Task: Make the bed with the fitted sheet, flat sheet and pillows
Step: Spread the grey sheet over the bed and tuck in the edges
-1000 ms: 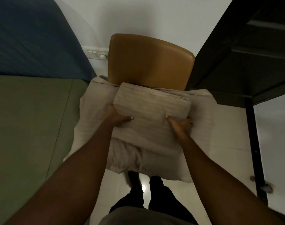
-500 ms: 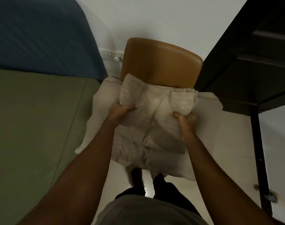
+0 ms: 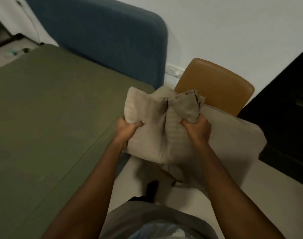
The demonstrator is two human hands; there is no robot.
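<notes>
**Both hands grip a folded beige sheet at the corner of the bed**

The left hand (image 3: 128,130) and the right hand (image 3: 196,128) each hold one side of a folded beige sheet (image 3: 152,118), which has a faint woven stripe. The left thumb lies flat across the front face of the cloth. The other left fingers (image 3: 123,145) are tucked behind and under the bundle, so only part of them shows. The right fingers (image 3: 187,124) are curled tight and bunch a thick wad of fabric into the fist. Between the two sets of fingers the cloth buckles into a deep vertical crease. Above them the folded layers stand up loosely and splay at the top edge. Whether this is the fitted or the flat sheet cannot be told.

Just beyond the right fingers, and lower, a beige pillow (image 3: 233,135) lies on the seat of a chair (image 3: 216,81) with a tan backrest. The sheet hides part of the pillow, and whether the two touch cannot be told. Outward from the left fingers the bed (image 3: 52,118) shows a bare olive-green surface. Its near corner sits right behind the sheet's left edge. A blue upholstered headboard (image 3: 104,31) rises at the far end of the bed against the white wall (image 3: 233,23).

A wall socket (image 3: 173,70) sits between the headboard and the chair. A dark cabinet (image 3: 285,104) stands past the chair, well outside the right fingers. Below the hands are a pale floor (image 3: 259,183), one foot (image 3: 151,187) in a dark sock, and the person's grey shirt (image 3: 138,216).
</notes>
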